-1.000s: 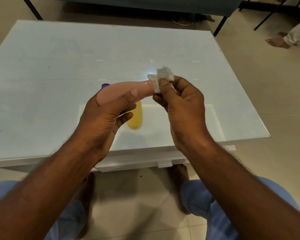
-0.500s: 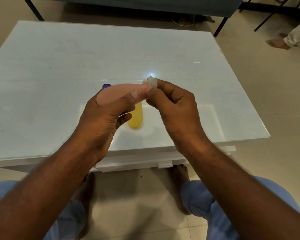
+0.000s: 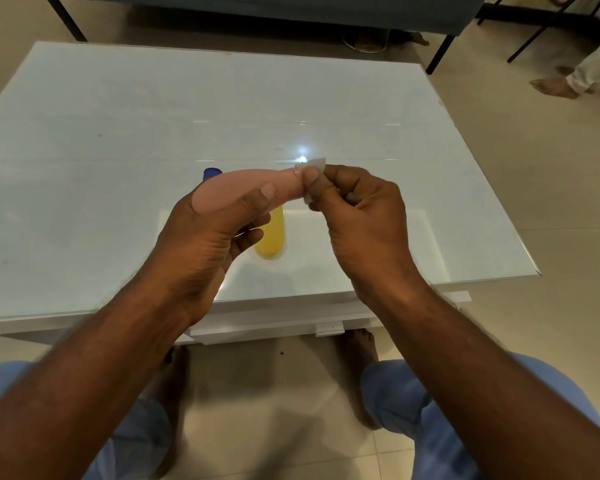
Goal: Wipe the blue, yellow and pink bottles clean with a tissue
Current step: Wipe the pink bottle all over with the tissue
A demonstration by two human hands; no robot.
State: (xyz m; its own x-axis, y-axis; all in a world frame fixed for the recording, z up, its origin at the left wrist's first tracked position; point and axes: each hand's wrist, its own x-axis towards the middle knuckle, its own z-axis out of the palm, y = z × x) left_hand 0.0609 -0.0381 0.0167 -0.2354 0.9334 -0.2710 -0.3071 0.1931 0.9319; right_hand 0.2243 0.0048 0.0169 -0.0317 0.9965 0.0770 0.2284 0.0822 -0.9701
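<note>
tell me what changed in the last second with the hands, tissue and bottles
The right hand closed round the tissue, which stood up as a loose tuft a second ago and now shows only as a sliver pinched against the tip of the pink bottle. Nothing was let go. The left hand grips the pink bottle as before, and the yellow bottle and blue bottle stayed on the table.
</note>
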